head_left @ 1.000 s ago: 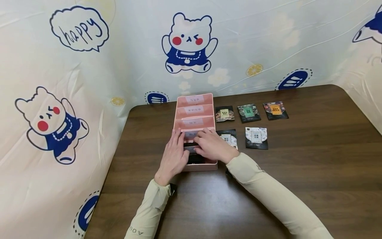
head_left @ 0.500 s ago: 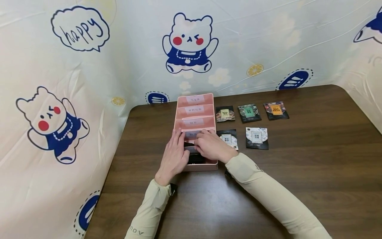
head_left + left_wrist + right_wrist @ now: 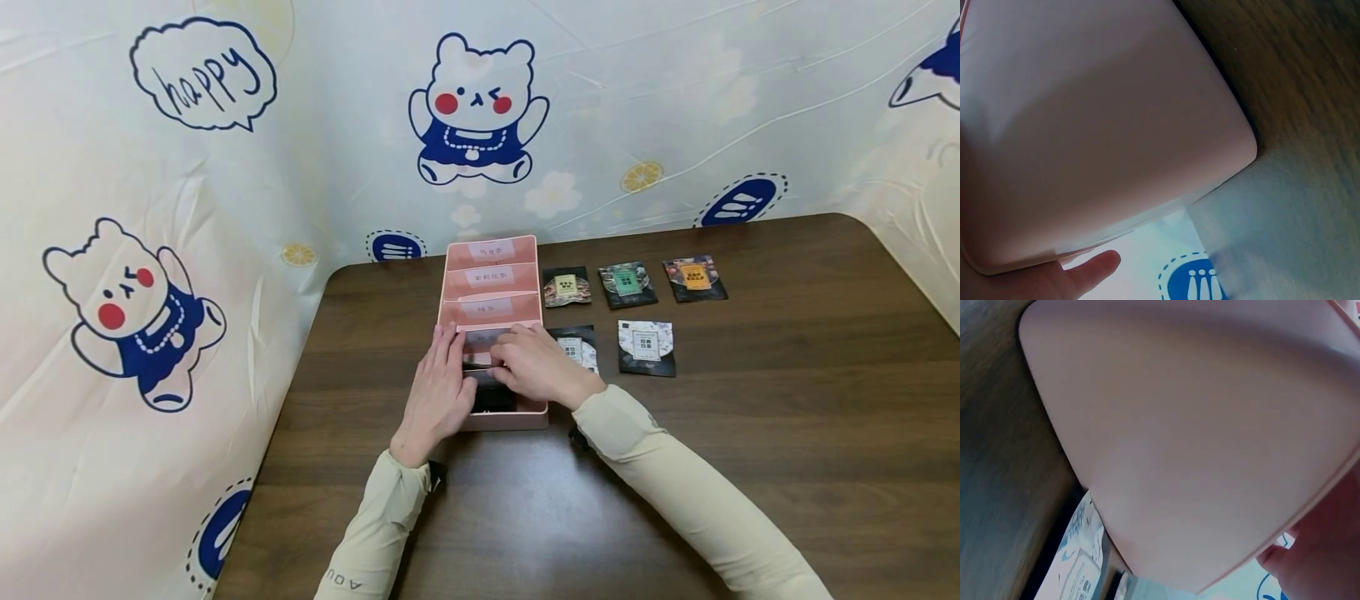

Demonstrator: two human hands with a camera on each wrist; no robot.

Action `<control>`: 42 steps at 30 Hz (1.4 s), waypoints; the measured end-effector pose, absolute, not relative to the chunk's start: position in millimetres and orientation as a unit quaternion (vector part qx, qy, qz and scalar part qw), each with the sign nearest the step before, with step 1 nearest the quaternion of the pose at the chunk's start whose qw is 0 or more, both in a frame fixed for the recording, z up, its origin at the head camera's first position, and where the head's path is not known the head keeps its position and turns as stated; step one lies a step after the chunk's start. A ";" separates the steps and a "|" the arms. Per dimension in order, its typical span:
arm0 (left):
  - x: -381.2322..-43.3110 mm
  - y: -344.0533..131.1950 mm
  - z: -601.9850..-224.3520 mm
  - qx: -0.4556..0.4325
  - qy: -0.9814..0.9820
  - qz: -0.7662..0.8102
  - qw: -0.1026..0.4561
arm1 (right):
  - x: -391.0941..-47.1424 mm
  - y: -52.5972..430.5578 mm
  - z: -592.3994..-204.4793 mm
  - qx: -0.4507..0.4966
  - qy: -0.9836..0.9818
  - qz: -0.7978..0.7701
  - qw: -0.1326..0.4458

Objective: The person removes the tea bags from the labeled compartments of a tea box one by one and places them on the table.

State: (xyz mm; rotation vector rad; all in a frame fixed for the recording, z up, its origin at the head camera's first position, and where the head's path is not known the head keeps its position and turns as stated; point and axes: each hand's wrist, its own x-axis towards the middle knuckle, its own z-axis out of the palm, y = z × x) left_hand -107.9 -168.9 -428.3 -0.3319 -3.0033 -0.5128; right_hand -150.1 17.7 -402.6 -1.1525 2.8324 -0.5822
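In the head view, a long pink divided box (image 3: 504,422) with paper labels in its compartments lies on the table. Black tea sachets (image 3: 493,400) fill its nearest compartments. My left hand (image 3: 435,396) rests along the box's left side with fairly straight fingers, its thumb reaching in over the sachets. Curled over the right wall, my right hand (image 3: 543,365) pinches at a dark tea sachet (image 3: 476,363) inside; its fingertips are partly hidden. Both wrist views are mostly filled by the box's outer walls, with a finger (image 3: 1094,272) showing beyond the rim in the left one.
Right of the box, three tea sachets lie in a back row: yellow-labelled (image 3: 567,287), green-labelled (image 3: 627,283) and orange-labelled (image 3: 695,277). Two white-and-black sachets lie in front, one (image 3: 576,347) partly behind the right hand, one (image 3: 647,347) farther right. A printed curtain (image 3: 585,108) stands behind.
The right hand shifts very slightly over the compartment, and the dark strip beside its fingertips looks a little different. The left hand, box and loose sachets keep their places.
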 end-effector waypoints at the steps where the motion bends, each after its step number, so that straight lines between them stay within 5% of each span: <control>1: -108.0 -168.8 -428.3 -0.109 -0.979 -0.168 0.039 | -150.3 18.9 -402.6 -0.370 0.910 -0.189 0.013; 25: -108.2 -169.6 -429.6 -0.107 -0.977 -0.181 0.043 | -153.8 44.0 -398.5 -0.364 0.905 -0.213 -0.048; 42: -109.0 -169.7 -429.4 -0.107 -0.977 -0.181 0.038 | -155.5 52.7 -397.6 -0.273 0.906 -0.322 -0.031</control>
